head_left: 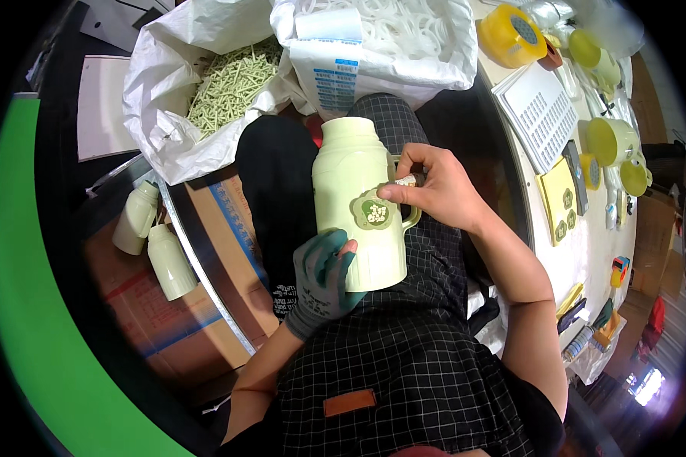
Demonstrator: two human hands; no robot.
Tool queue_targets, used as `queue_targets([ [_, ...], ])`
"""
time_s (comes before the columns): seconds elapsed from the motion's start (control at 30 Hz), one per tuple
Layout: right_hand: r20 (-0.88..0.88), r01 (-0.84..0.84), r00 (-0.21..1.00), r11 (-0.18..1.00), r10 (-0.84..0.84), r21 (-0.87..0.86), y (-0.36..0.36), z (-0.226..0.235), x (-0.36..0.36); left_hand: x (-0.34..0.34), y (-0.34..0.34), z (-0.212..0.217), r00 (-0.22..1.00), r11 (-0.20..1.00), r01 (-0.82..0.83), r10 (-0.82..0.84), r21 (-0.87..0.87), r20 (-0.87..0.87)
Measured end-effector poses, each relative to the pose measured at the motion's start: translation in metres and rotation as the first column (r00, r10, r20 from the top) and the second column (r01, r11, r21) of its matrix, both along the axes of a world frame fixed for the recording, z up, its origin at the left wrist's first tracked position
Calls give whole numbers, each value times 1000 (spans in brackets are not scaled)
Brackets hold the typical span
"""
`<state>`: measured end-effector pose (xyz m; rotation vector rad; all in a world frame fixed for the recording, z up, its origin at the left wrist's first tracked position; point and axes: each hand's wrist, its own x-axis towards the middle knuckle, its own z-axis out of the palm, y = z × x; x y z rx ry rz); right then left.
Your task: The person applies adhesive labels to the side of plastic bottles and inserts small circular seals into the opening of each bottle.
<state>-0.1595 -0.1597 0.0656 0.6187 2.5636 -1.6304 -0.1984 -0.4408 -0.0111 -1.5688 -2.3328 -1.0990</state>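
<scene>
A pale green thermos jug stands upright over my lap, its side handle on the right. My left hand, in a grey and green work glove, grips the jug low on its left side. A flower-shaped sticker with a dark green centre is on the jug's front. My bare right hand has its fingers curled and its thumb on the sticker's upper right edge, beside the handle. Something small and pale shows between thumb and fingers; I cannot make out what it is.
Ahead, one white sack holds pale green rod-like parts, another clear rings. Two similar jugs lie at left near cardboard boxes. The right-hand table bears a yellow sticker sheet, tape rolls and green cups.
</scene>
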Motion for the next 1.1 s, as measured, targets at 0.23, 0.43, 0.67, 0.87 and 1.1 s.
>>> queue_targets([
  [0.23, -171, 18, 984, 923, 52, 383, -10, -13, -1, -5, 2, 21, 990, 939, 12, -60, -345, -129],
  [0.43, -343, 179, 939, 833, 13, 523, -6, -31, 16, -3, -1, 3, 986, 948, 14, -66, -318, -153],
  [0.67, -384, 219, 922, 889, -53, 402, 0, -21, 36, -18, -8, 28, 999, 990, 3, -9, -137, -43],
  [0.87, -525, 161, 851, 945, 13, 284, -58, -8, 88, -22, 29, 64, 993, 991, 61, -73, 122, 96],
  [1.1, -758, 642, 641, 624, -119, 445, 59, 1, 119, -11, 97, 91, 973, 953, 203, -169, 225, -159],
])
